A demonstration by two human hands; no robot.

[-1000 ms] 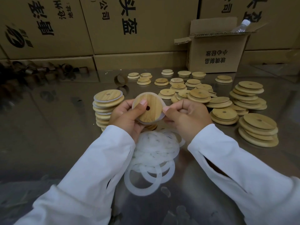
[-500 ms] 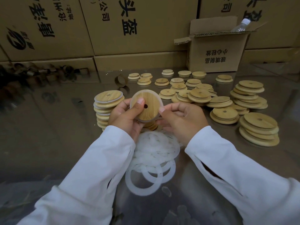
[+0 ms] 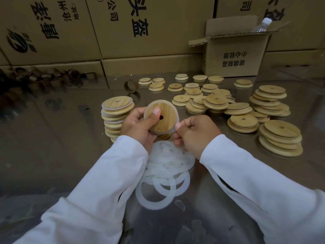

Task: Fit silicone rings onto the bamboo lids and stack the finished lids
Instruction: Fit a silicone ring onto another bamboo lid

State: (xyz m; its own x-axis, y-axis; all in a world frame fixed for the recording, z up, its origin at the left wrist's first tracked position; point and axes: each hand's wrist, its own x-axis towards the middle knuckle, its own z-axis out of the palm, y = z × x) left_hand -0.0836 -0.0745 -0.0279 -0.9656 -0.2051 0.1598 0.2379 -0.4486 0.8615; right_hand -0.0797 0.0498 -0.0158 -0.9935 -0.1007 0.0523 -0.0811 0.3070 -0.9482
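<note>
Bamboo lid held over the ring pile, left hand gripping it, thumb on its face; right hand pinches the silicone ring at its rim; fitting apparently underway; next, seat ring fully, then add to finished stack.

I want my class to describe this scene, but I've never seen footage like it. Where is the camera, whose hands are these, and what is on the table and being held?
No machine here: a person wears a camera on the head, so you look down at their two hands. The left hand grips a round bamboo lid, thumb on its face; the right hand pinches the whitish silicone ring at the lid's edge. On the table lie loose rings near the person, a stack of ringed lids to the left, and many bare lids to the right. Cardboard boxes stand behind.
</note>
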